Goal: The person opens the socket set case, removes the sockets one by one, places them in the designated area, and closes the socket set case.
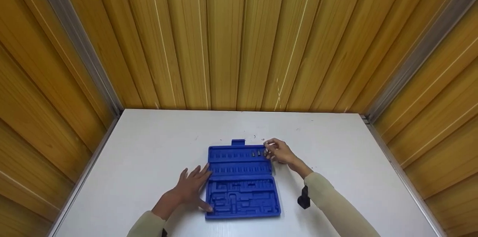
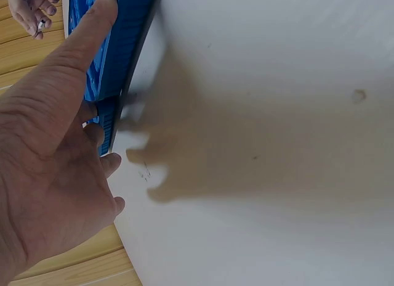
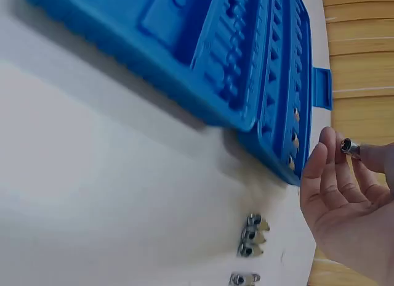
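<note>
An open blue moulded socket case [image 1: 239, 162] lies on the white table. My left hand [image 1: 188, 188] rests along its left side with spread, mostly straight fingers. In the left wrist view the thumb [image 2: 95, 27] lies against the case's outer wall [image 2: 126, 52]. At the case's far right corner, my right hand [image 1: 282, 153] pinches a small silver socket [image 3: 352, 148] between thumb and fingers; its hollow end shows in the right wrist view. A few similar sockets [image 3: 295, 140] sit in the right end of the case's far row, close beside that hand.
To the right of the case, several loose metal sockets [image 3: 251, 235] stand on the table [image 3: 123, 193], one [image 3: 244, 278] set apart from the others. A blue latch tab [image 1: 238, 142] sticks out at the case's far edge. Wood-patterned walls [image 1: 224, 42] enclose the table.
</note>
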Action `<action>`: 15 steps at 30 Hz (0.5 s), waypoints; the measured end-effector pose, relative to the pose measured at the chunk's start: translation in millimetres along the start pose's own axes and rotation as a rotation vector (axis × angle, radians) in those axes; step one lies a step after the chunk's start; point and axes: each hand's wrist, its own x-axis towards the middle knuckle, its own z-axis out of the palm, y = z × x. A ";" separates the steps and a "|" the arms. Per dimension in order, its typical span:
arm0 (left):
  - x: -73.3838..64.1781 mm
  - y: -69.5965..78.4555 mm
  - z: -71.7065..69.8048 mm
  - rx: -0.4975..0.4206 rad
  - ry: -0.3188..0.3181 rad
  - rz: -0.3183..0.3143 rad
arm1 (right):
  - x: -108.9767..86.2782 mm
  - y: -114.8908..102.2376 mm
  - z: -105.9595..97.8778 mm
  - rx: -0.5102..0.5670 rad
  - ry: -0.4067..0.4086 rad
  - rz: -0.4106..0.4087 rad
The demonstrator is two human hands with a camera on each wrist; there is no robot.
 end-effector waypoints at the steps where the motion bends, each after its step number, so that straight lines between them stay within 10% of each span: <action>1: -0.1 0.1 -1.1 -0.003 0.001 0.001 | -1.2 0.5 -4.1 -0.002 0.004 -0.006; 15: 0.2 0.2 -0.9 -0.007 -0.032 -0.024 | -31.5 21.8 -58.5 -0.040 0.095 0.024</action>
